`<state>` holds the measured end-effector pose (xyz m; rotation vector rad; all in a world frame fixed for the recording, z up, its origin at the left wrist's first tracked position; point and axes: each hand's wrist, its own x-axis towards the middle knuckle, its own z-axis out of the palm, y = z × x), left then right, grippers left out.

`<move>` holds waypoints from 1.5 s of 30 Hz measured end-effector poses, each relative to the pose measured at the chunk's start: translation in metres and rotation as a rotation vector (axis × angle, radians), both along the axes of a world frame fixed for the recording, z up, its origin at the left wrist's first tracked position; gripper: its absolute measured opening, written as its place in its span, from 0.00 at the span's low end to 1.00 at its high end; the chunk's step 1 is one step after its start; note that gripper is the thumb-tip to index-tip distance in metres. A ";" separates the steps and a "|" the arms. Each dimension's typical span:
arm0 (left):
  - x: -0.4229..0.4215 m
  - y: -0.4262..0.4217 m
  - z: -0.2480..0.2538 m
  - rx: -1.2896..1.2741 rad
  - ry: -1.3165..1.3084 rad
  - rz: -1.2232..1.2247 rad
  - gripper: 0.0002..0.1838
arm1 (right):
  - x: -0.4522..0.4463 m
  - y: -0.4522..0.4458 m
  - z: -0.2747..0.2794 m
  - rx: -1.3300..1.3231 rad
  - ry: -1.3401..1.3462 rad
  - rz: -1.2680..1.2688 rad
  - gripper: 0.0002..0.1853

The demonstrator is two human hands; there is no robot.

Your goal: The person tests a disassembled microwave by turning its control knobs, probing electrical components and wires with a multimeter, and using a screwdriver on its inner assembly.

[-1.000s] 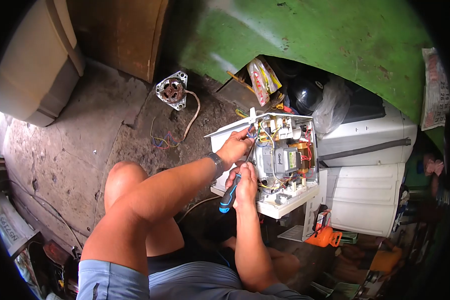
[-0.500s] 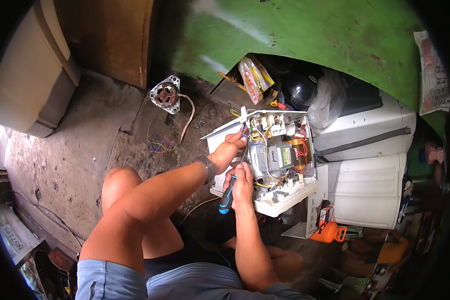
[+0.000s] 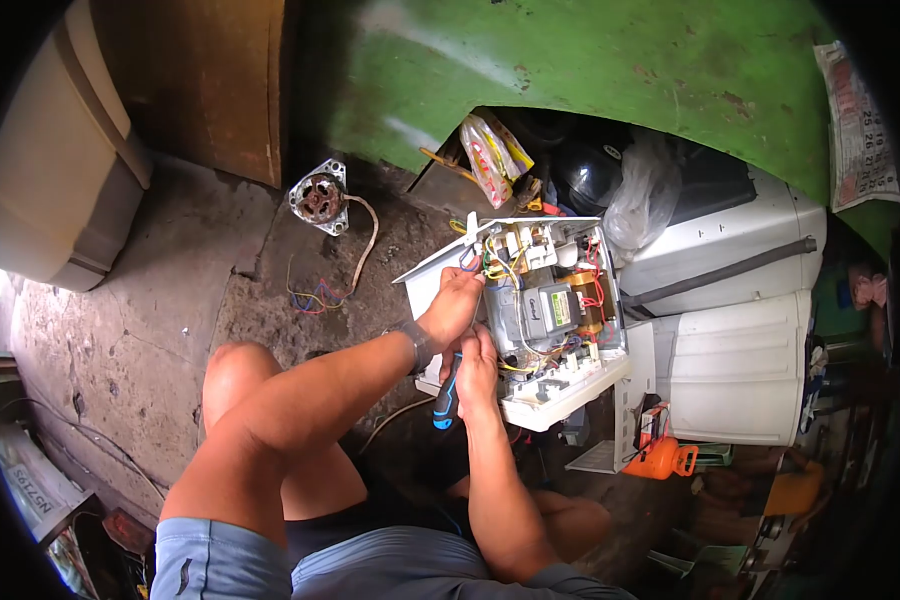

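An opened white appliance housing (image 3: 560, 395) sits in front of me, its inside full of coloured wires and a grey box (image 3: 550, 311) with a label. My left hand (image 3: 454, 308), with a dark band at the wrist, is closed at the housing's left side. Its fingertips pinch at blue wires (image 3: 468, 262). Just below it, my right hand (image 3: 478, 372) grips a screwdriver (image 3: 446, 402) with a black and blue handle. The thin shaft points up toward my left fingers, and its tip is hidden.
A rusty electric motor (image 3: 320, 199) with a pale cable lies on the stained floor. Behind the housing are a plastic bag (image 3: 492, 165), a black helmet (image 3: 585, 178) and a white appliance body (image 3: 735, 375). An orange tool (image 3: 660, 458) lies at the right. A green panel (image 3: 590, 60) stands beyond.
The whole view has shifted slightly. Both hands stay at the housing's left side, and the screwdriver handle now points more steeply upward.
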<state>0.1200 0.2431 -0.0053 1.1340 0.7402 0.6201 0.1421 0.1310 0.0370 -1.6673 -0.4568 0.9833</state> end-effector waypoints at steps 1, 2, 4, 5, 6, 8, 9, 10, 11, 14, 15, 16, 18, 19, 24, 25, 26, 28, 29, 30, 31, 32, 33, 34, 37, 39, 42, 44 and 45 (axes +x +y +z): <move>-0.002 0.002 0.005 -0.087 -0.008 -0.035 0.25 | 0.002 -0.001 -0.001 0.001 -0.003 0.016 0.13; -0.004 0.004 0.011 -0.173 -0.017 -0.070 0.30 | 0.003 -0.002 -0.001 0.002 -0.007 0.032 0.13; 0.000 0.004 0.010 -0.212 -0.021 -0.029 0.28 | 0.002 -0.001 0.002 -0.005 -0.016 0.037 0.13; 0.002 0.005 0.010 -0.237 -0.049 0.029 0.21 | 0.001 -0.001 0.004 -0.013 -0.024 0.045 0.13; 0.003 0.005 0.010 -0.262 -0.077 0.086 0.17 | 0.002 -0.001 0.003 -0.012 -0.023 0.043 0.13; 0.003 0.006 0.011 -0.262 -0.077 0.088 0.16 | 0.003 -0.001 0.000 -0.013 -0.013 0.049 0.13; 0.003 0.006 0.009 -0.263 -0.079 0.094 0.16 | 0.003 -0.002 0.000 -0.012 -0.013 0.048 0.13; 0.004 0.008 0.003 -0.263 -0.079 0.094 0.16 | 0.003 -0.002 -0.001 -0.005 -0.008 0.051 0.13; 0.006 0.010 -0.002 -0.184 -0.035 0.068 0.16 | 0.004 -0.002 -0.001 0.001 -0.003 0.054 0.13; 0.004 0.010 -0.006 -0.066 0.024 0.033 0.17 | 0.005 -0.002 -0.006 -0.010 -0.019 0.052 0.14; 0.004 0.010 -0.008 -0.026 0.038 0.027 0.17 | 0.005 -0.003 -0.006 -0.009 -0.019 0.050 0.14; 0.006 0.009 -0.009 -0.025 0.039 0.027 0.17 | 0.005 -0.003 -0.006 -0.026 -0.057 0.059 0.14; 0.007 0.008 -0.010 0.025 0.010 0.064 0.17 | 0.004 -0.002 -0.008 -0.041 -0.094 0.071 0.14; 0.006 0.008 -0.010 0.025 0.012 0.066 0.17 | 0.004 -0.003 -0.011 -0.069 -0.180 0.100 0.14; 0.000 0.015 0.007 -0.209 -0.006 -0.009 0.19 | -0.004 0.004 -0.012 -0.024 -0.185 0.071 0.13; 0.003 0.013 0.001 -0.179 -0.074 0.048 0.20 | -0.004 0.004 -0.013 -0.030 -0.155 0.080 0.13; 0.005 0.012 -0.001 -0.173 -0.075 0.051 0.20 | -0.003 0.004 -0.013 -0.036 -0.129 0.094 0.13; 0.012 0.011 -0.010 0.103 0.062 0.192 0.19 | -0.005 0.002 -0.006 -0.049 -0.125 0.101 0.14; 0.017 0.011 -0.015 0.103 0.036 0.232 0.17 | -0.005 -0.002 -0.002 -0.061 -0.118 0.099 0.14; 0.015 0.013 -0.011 0.101 0.034 0.234 0.17 | -0.007 -0.004 0.003 -0.073 -0.111 0.095 0.14; 0.013 0.014 -0.002 0.001 0.032 0.206 0.17 | -0.009 -0.005 0.004 -0.062 -0.068 0.081 0.14; 0.010 0.014 0.006 -0.102 0.032 0.175 0.17 | -0.009 -0.006 0.003 -0.068 -0.069 0.077 0.14; 0.010 0.011 0.010 -0.028 0.040 0.256 0.15 | -0.009 -0.007 0.001 -0.021 -0.029 0.078 0.14; 0.012 0.010 0.008 -0.030 0.039 0.254 0.15 | -0.008 -0.007 -0.001 0.029 0.011 0.081 0.14; 0.011 0.011 0.004 0.181 0.108 0.301 0.14 | -0.007 -0.007 -0.005 0.118 0.154 0.059 0.13; 0.010 0.011 0.004 0.180 0.076 0.297 0.16 | -0.006 -0.005 -0.005 0.154 0.177 0.061 0.13; 0.007 0.014 0.007 0.119 0.082 0.248 0.16 | -0.012 -0.003 -0.012 0.216 0.234 0.013 0.12; 0.010 0.017 -0.004 0.216 0.144 0.230 0.14 | -0.019 0.000 -0.016 0.247 0.269 -0.031 0.12; 0.011 0.018 -0.004 0.158 0.137 0.214 0.14 | -0.021 0.002 -0.016 0.251 0.289 -0.083 0.12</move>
